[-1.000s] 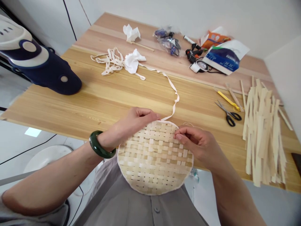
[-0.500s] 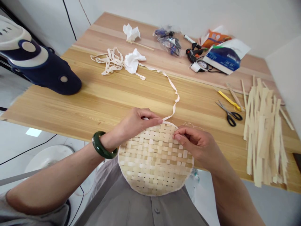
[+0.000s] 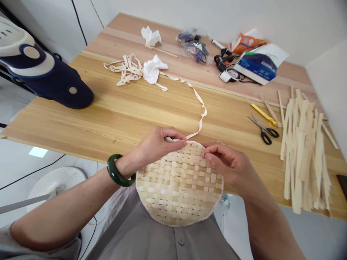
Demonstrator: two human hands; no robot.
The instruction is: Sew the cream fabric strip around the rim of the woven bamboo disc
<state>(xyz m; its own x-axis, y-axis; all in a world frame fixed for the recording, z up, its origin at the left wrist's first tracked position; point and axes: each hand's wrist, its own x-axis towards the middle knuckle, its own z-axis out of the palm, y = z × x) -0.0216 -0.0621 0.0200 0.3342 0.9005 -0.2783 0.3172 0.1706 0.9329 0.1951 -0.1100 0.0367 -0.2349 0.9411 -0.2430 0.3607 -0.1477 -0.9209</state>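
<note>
A round woven bamboo disc (image 3: 180, 184) with a white edging rests against my lap, its upper rim at the table's front edge. My left hand (image 3: 165, 141) pinches the top rim and the white edging, thumb in front. At the upper right of the rim, my right hand (image 3: 226, 160) has its thumb and fingertips closed on the edge. A pale fabric strip (image 3: 201, 108) runs from the rim near my left fingertips, twisting across the table to a white crumpled piece (image 3: 154, 69).
Black-handled scissors (image 3: 264, 130), a yellow cutter (image 3: 262, 113) and a pile of bamboo strips (image 3: 303, 151) lie at right. A tangled strip (image 3: 128, 70), a glue gun (image 3: 223, 62) and a blue packet (image 3: 257, 66) sit farther back. A dark blue object (image 3: 62, 85) stands left.
My left fingers have shifted slightly down and show more of the white edging. My right hand has moved slightly right along the rim.
</note>
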